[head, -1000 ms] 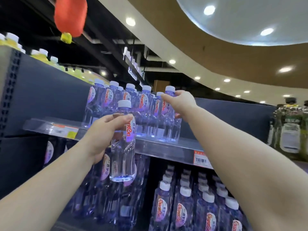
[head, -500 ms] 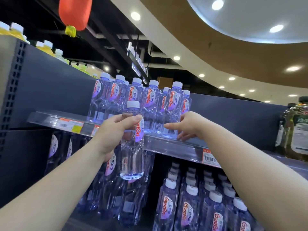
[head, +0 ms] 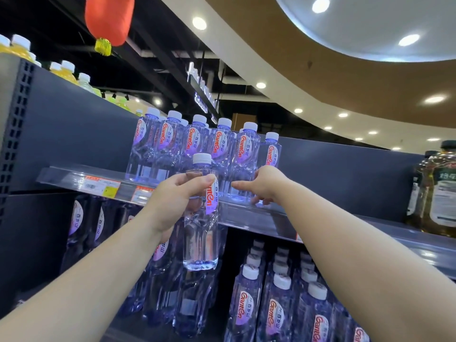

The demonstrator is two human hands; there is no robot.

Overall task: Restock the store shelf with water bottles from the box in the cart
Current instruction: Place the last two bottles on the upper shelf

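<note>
My left hand (head: 176,197) grips a clear water bottle (head: 201,239) with a white cap and purple label, held upright in front of the shelf edge (head: 249,214). On that shelf stands a row of several matching bottles (head: 197,149). My right hand (head: 265,185) reaches to the base of the rightmost shelf bottle (head: 271,154), fingers spread and holding nothing. The box and the cart are out of view.
More water bottles (head: 276,302) fill the shelf below. Yellow drink bottles (head: 21,46) line the top shelf at left. Large oil bottles (head: 441,191) stand at the right edge. A red lantern (head: 109,18) hangs overhead. Grey shelf room lies right of the bottle row.
My right hand let go of a bottle's top and dropped to the shelf surface by the row's base. The left hand kept its bottle, shifting slightly right.
</note>
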